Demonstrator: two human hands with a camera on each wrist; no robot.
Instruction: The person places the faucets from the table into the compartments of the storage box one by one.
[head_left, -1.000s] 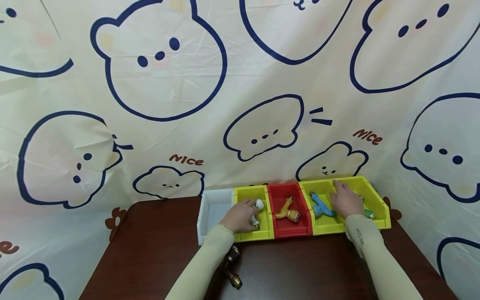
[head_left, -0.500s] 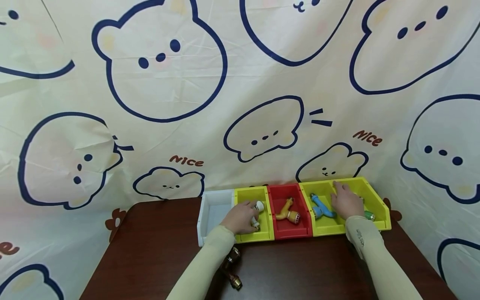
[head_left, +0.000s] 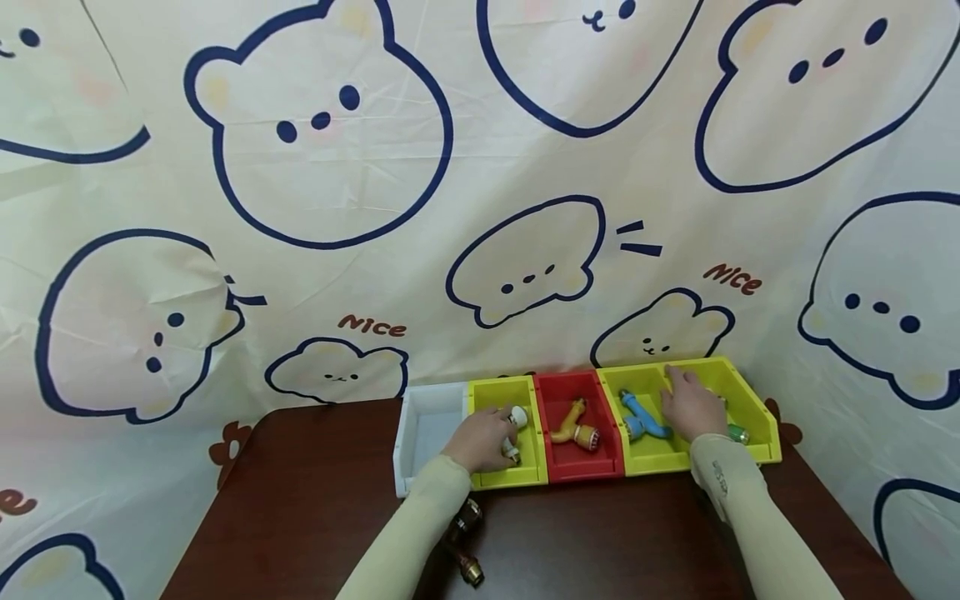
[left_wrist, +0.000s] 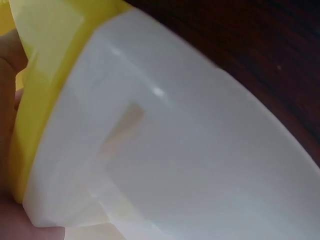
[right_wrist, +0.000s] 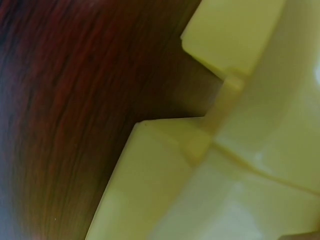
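My left hand (head_left: 483,437) reaches over the left yellow bin (head_left: 538,471), its fingers curled around a white branched pipe fitting (head_left: 518,416), whose middle is partly covered. In the left wrist view, fingers (left_wrist: 7,65) show beside the yellow wall. My right hand (head_left: 693,406) is down in the wide yellow bin (head_left: 660,458), one finger near its back rim. Just right of that wrist the end of a green fitting (head_left: 738,433) shows; the rest is hidden. I cannot tell whether the right fingers grip it. To its left lies a blue branched fitting (head_left: 642,418).
A yellow branched fitting (head_left: 577,429) lies in the red bin (head_left: 587,471) between the hands. The white bin (head_left: 431,408) stands at the row's left end. A dark bronze fitting (head_left: 468,550) lies on the brown table (head_left: 322,483) by the left forearm. Printed cloth (head_left: 525,167) hangs behind.
The view has tipped up slightly, so everything sits a little lower. Both hands stay over the same bins, with hardly any movement.
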